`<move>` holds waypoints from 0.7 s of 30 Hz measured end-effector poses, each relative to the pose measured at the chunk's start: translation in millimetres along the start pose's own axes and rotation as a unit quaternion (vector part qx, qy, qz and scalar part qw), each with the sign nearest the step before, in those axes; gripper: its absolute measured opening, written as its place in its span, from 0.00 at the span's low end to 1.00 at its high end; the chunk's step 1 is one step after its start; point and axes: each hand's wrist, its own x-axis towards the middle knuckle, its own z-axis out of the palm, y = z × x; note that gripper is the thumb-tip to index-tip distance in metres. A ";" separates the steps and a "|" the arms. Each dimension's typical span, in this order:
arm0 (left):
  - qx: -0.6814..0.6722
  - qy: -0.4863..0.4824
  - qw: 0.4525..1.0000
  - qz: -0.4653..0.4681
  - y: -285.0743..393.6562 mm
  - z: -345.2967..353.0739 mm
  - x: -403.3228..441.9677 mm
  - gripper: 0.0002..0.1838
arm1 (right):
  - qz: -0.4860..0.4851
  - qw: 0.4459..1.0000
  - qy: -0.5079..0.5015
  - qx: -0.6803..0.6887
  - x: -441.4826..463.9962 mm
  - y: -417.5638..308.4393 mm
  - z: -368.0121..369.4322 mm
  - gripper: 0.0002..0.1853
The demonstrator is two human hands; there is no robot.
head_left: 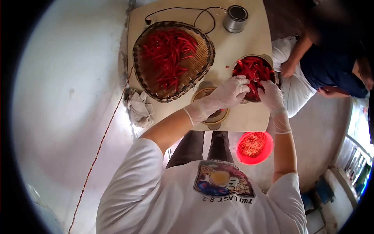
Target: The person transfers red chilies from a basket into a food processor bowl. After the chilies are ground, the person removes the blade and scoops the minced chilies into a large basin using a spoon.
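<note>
Both of my hands wear thin see-through gloves and meet over a round bowl at the table's right edge. Red chili peppers fill that bowl. My left hand reaches in from the left, its fingers bent and pinched on a red chili pepper. From the near right side, my right hand closes thumb and fingers on the peppers; its fingertips are partly hidden. Under my left wrist stands a second pot with handles, mostly covered by my forearm.
A woven basket with more red chilies lies left on the table. Behind are a metal canister and a black cord. A crumpled cloth lies left. Below is a pink basin with reddish bits. Another person's hand is at right.
</note>
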 end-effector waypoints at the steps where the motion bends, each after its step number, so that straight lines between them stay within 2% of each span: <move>1: -0.037 0.016 0.999 -0.016 5.6 -5.2 -2.5 0.11 | -0.028 0.998 0.055 0.016 -4.6 -0.8 -1.6 0.12; 4: -0.003 0.123 0.982 -0.145 21.0 -33.0 -34.2 0.08 | 0.006 0.992 0.092 0.091 -11.7 -19.7 -19.0 0.12; 6: -0.114 0.228 0.943 -0.214 -6.6 -29.0 -84.7 0.08 | 0.002 0.976 0.109 0.189 -21.9 -53.3 -25.8 0.09; 8: -0.006 0.241 0.929 -0.280 -14.7 -47.7 -128.8 0.08 | -0.079 0.978 0.045 0.187 -33.7 -85.9 -20.6 0.06; 9: -0.009 0.239 0.913 -0.331 -23.6 -54.0 -156.6 0.08 | -0.079 0.984 -0.001 0.159 -41.1 -87.4 10.7 0.06; 10: -0.011 0.237 0.895 -0.379 -32.3 -58.1 -181.5 0.09 | -0.131 0.983 -0.090 0.092 -42.3 -97.3 26.5 0.05; 12: -0.099 0.269 0.834 -0.471 -28.2 -65.8 -211.3 0.08 | -0.119 0.984 -0.082 0.101 -50.6 -106.8 87.4 0.05; 15: -0.261 0.329 0.731 -0.538 -26.5 -71.6 -239.6 0.07 | -0.078 0.992 -0.069 0.071 -45.1 -130.0 109.9 0.05; 18: -0.329 0.350 0.667 -0.569 -33.9 -69.2 -260.8 0.07 | -0.021 0.996 -0.043 0.070 -41.7 -118.4 128.8 0.06; 21: -0.341 0.310 0.650 -0.605 -34.4 -57.9 -268.8 0.09 | 0.032 0.996 -0.046 0.064 -50.0 -98.8 133.4 0.06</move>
